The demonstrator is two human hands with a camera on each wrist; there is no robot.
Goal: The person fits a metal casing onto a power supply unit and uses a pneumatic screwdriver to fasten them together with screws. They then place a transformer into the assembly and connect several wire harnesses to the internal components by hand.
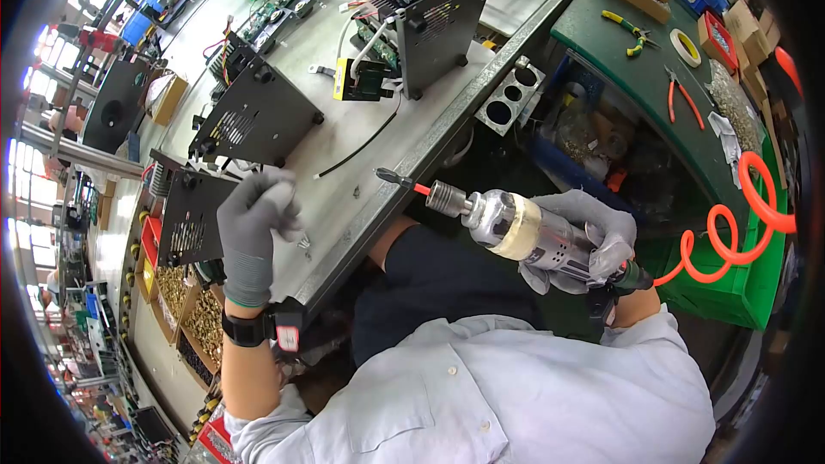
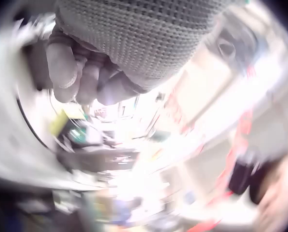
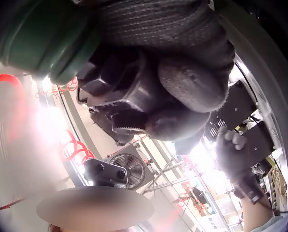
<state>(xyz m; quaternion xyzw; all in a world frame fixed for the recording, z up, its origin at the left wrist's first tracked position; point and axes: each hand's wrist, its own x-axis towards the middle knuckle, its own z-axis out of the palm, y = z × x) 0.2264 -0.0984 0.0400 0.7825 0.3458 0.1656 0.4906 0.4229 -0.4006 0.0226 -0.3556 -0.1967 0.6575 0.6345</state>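
My right hand (image 1: 584,236), in a grey glove, grips a silver power screwdriver (image 1: 516,228) with a yellowish band; its bit points left, over the bench edge. In the right wrist view the right hand (image 3: 182,72) wraps round the tool's dark rear part, beside a green fitting (image 3: 47,38). My gloved left hand (image 1: 258,228) is raised over the bench with curled fingers; its palm is hidden. A few small screws (image 1: 303,242) show just beside its fingers. Nothing is visible in the left hand (image 2: 120,43) in the left wrist view, which is blurred.
Black perforated panels (image 1: 258,116) with boards and wires stand on the metal bench (image 1: 357,193). A black cable lies near them. Bins of screws (image 1: 206,326) are at lower left. Pliers (image 1: 683,99) and tape (image 1: 685,48) lie on a green surface at right, near a coiled orange hose (image 1: 722,245).
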